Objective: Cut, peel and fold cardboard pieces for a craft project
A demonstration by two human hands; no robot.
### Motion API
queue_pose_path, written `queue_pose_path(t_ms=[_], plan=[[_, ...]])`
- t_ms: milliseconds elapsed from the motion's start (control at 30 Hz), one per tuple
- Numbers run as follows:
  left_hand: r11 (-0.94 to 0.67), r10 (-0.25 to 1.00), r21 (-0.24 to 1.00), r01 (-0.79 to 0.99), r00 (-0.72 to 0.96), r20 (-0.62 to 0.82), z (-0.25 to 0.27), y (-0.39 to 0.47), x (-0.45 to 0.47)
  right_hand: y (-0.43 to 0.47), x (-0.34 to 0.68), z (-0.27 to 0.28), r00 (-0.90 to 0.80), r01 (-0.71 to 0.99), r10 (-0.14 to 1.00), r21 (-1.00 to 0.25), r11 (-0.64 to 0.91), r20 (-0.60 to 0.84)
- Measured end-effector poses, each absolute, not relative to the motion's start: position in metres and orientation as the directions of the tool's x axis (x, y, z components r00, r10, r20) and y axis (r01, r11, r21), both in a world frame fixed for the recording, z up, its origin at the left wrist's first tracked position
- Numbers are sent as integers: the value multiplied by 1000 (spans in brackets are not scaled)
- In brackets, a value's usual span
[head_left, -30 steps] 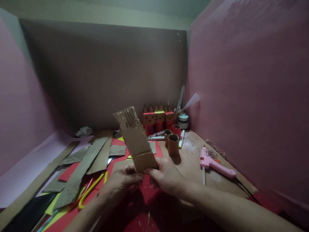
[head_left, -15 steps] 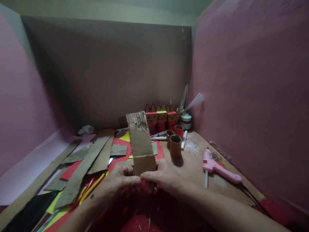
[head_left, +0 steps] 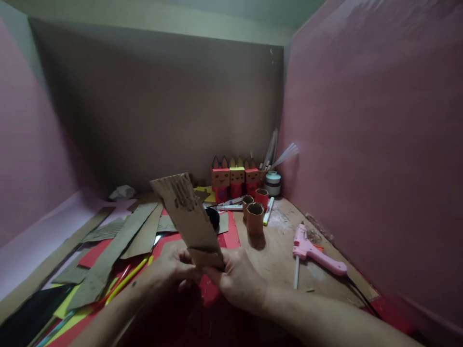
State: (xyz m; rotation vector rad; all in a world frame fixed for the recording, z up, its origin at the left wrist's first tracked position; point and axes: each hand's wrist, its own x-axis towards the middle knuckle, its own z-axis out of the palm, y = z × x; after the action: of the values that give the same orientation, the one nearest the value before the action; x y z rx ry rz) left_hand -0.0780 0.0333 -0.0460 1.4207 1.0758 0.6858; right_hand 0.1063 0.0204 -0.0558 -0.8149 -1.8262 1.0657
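A strip of corrugated cardboard (head_left: 191, 217) leans up and to the left in front of me, its far end torn so the ridges show. Near its lower end a crease crosses it, and a short flap is folded there. My left hand (head_left: 179, 270) pinches the lower left edge between thumb and fingers. On the lower right side my right hand (head_left: 240, 277) is closed on the same strip, thumb across the folded end. Some fingertips are hidden behind the cardboard.
Three cardboard tubes (head_left: 255, 219) stand right of centre, before small box figures (head_left: 237, 178). A pink glue gun (head_left: 318, 255) with its cord lies at right. Cardboard strips (head_left: 115, 255), coloured paper and yellow-handled scissors (head_left: 126, 279) cover the left. Markers (head_left: 268, 211) lie near the tubes.
The strip has tilted to the left and its folded end has turned in my hands. Both hands keep hold of it. The whole view has shifted slightly.
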Motion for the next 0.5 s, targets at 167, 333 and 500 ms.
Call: queue_pose_path(t_ms=[167,333,500], plan=[[126,886,956,265,403,-228,-40,26,-78,21,106,-60,-447,39,868,-965,259,215],[67,846,975,212,505,-168,-40,24,-78,25,113,-52,-538,-40,839,-996,74,84],[115,857,964,238,466,-217,-43,17,-63,24,113,-51,-445,-173,885,-983,67,138]])
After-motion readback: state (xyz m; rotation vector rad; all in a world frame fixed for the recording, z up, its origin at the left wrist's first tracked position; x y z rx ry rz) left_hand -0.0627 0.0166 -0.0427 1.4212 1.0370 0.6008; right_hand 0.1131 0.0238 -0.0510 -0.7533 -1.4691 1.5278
